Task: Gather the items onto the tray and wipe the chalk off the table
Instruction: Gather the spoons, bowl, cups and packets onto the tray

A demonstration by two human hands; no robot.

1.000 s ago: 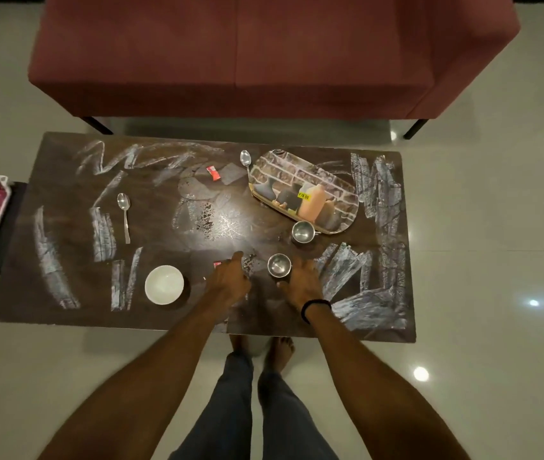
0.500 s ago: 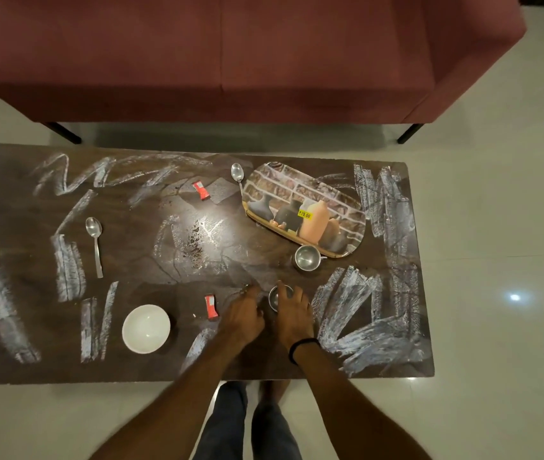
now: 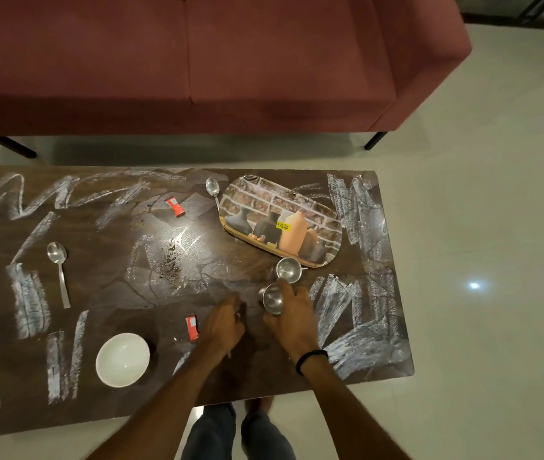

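Presently gathering, chalk (image 3: 347, 300) unwiped. Right hand (image 3: 292, 322) curled round steel cup (image 3: 273, 301) at its fingertips. Left hand (image 3: 226, 323) curled beside it, contents indiscernible. Tray (image 3: 265, 199) ahead of right hand, past second cup (image 3: 288, 269). Next, probably: lift cup forward onto tray.

we see a glossy dark wood-look desk (image 3: 104, 280) smeared with matt white chalk (image 3: 337, 300), a shiny metal cup (image 3: 272, 298), polished metal spoons (image 3: 56, 253), a smooth glossy white bowl (image 3: 122, 359), a glossy printed tray (image 3: 264, 200), a matt cloth sofa (image 3: 197, 61).
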